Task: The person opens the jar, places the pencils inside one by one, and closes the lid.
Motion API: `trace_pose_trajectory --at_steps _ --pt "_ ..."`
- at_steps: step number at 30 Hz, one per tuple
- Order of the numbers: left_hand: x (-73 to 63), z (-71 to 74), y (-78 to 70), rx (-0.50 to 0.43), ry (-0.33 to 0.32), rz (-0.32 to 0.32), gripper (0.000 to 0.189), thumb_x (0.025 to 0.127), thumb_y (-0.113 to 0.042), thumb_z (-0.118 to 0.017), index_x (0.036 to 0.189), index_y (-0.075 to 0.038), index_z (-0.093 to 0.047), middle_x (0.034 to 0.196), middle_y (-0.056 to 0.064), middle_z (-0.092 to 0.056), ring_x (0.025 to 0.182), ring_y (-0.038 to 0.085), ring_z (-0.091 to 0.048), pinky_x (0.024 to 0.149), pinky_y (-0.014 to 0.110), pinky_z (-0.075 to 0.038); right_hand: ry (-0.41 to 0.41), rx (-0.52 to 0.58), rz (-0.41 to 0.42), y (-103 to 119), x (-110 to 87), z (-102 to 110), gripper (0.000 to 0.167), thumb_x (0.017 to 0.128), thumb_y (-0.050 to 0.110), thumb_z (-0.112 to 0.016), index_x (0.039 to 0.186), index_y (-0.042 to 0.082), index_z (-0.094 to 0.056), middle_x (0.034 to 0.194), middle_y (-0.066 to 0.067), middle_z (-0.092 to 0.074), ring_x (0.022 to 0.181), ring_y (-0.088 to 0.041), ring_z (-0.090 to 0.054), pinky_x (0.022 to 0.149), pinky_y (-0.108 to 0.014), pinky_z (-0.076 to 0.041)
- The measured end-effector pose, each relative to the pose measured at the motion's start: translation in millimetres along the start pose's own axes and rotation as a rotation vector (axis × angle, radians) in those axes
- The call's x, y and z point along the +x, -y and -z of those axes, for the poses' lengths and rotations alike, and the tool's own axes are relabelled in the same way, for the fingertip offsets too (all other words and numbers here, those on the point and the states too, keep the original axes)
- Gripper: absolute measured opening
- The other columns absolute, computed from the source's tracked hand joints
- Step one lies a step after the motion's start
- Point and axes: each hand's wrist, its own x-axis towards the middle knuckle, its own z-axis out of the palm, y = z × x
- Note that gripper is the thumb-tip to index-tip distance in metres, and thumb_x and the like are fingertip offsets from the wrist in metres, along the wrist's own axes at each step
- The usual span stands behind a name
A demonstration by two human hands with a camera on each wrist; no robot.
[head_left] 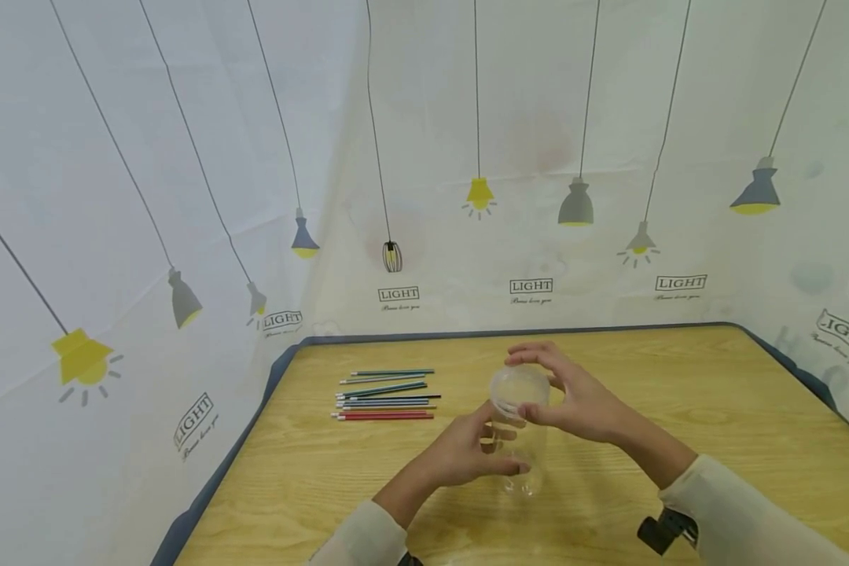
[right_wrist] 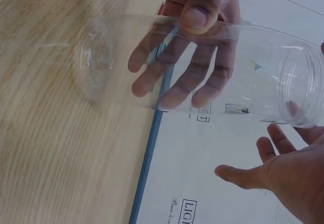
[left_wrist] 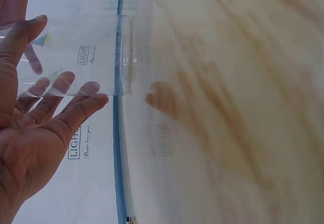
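Note:
A clear plastic jar (head_left: 535, 444) is held upright just over the wooden table, or on it; I cannot tell which. My left hand (head_left: 463, 450) grips the jar's body, thumb on the near side and fingers spread round the far side. At the top, my right hand (head_left: 576, 398) spans the whitish, see-through round top, its thumb at the near edge and fingers at the far edge. Whether that top is a separate lid is unclear. In the right wrist view, the jar (right_wrist: 258, 82) shows a ridged neck beside the right fingers. No contents show inside the jar (left_wrist: 101, 39).
Several pencils (head_left: 385, 416) in red, grey, blue and teal lie in a loose row left of the hands, their white ends pointing left. The wooden table (head_left: 651, 377) ends at a blue-edged sheet (head_left: 608, 259) printed with hanging lamps, which rises behind and at both sides.

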Motion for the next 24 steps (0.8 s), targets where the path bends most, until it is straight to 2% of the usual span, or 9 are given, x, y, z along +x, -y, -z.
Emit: trace_pose_trajectory --at_steps 7,14,19,24 --pt "1.2 -1.7 -1.5 0.018 -0.009 0.001 0.076 0.099 -0.031 -0.087 0.162 -0.036 -0.046 0.155 0.004 -0.066 0.14 0.023 -0.068 0.115 0.041 -0.059 -0.022 -0.033 -0.009 4.6 -6.1 11.7 0.057 0.1 0.021 -0.082 0.152 0.012 -0.059 0.165 -0.019 -0.048 0.149 -0.052 -0.05 0.112 -0.088 -0.04" --pt "1.6 -2.9 -3.4 0.032 -0.019 0.028 0.071 0.097 -0.032 -0.089 0.158 -0.029 -0.052 0.151 -0.005 -0.067 0.14 0.019 -0.068 0.115 0.039 -0.059 -0.064 -0.081 -0.031 6.8 -19.2 35.9 0.056 0.101 0.018 -0.082 0.152 0.013 -0.058 0.163 -0.017 -0.05 0.149 -0.05 -0.049 0.112 -0.089 -0.038" --pt "0.8 -3.3 -4.4 0.029 -0.019 0.028 0.071 0.096 -0.031 -0.09 0.158 -0.028 -0.053 0.155 0.003 -0.066 0.14 0.02 -0.068 0.116 0.038 -0.058 -0.079 -0.095 -0.07 2.9 -30.2 55.0 0.057 0.101 0.017 -0.082 0.152 0.013 -0.058 0.164 -0.019 -0.047 0.151 -0.05 -0.045 0.113 -0.091 -0.034" --pt "0.4 -4.3 -4.9 0.03 -0.026 0.025 0.068 0.096 -0.029 -0.091 0.154 -0.032 -0.054 0.156 0.007 -0.065 0.141 0.02 -0.067 0.118 0.039 -0.057 -0.097 -0.134 -0.155 -7.2 -44.3 76.5 0.059 0.102 0.02 -0.082 0.154 0.009 -0.055 0.163 -0.021 -0.046 0.148 -0.05 -0.046 0.115 -0.089 -0.032"
